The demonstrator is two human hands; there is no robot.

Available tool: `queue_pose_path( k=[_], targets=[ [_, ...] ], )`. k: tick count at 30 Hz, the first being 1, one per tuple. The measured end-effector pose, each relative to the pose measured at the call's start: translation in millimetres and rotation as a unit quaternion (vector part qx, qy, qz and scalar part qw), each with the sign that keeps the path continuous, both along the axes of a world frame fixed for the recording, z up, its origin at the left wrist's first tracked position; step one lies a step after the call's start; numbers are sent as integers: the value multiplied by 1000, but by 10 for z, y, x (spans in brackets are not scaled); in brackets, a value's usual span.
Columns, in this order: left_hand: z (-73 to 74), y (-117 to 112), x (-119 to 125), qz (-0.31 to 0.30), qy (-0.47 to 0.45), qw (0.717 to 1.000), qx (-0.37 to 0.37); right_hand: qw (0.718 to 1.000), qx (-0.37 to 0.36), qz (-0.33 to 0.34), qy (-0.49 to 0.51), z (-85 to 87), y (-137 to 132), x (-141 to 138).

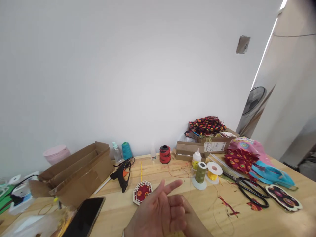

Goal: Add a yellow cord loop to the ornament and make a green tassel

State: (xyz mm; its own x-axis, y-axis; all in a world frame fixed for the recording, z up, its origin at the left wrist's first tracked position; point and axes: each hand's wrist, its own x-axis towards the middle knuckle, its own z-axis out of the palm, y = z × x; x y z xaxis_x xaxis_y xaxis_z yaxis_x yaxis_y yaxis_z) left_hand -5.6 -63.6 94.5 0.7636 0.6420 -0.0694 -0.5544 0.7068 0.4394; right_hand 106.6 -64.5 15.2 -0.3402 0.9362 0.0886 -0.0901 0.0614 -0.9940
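My left hand (158,210) is low in the middle of the view, above the wooden table (247,223). Its palm faces me. The thumb and first finger stick out apart and the other fingers are loosely bent, with nothing showing in them. Only part of my right hand (197,227) shows behind it at the lower edge, and its fingers are hidden. Nearest the hands are a red and white octagonal ornament (142,192), an olive thread spool (200,174) and a yellow thread spool (213,171). Loose red thread (180,174) lies beyond my fingers.
A black phone (85,217) lies at the front left, by an open cardboard box (76,171) and a black glue gun (121,176). A red spool (165,154), glue bottle (196,159), black scissors (249,191), patterned fabric (240,159) and blue ribbon (271,174) are at the right.
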Motion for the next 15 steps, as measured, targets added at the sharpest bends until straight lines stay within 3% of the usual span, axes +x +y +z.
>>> queue_pose_path(
  k=[3, 8, 15],
  targets=[
    [28, 19, -48, 46, 23, 998, 25, 1000, 2, -29, 10, 21, -1, 10],
    [36, 73, -73, 139, 28, 989, 42, 996, 80, -36, -16, 197, -10, 16],
    [-56, 89, -49, 186, 42, 982, 8, 976, 165, -77, -117, 199, -41, 50]
  ],
)
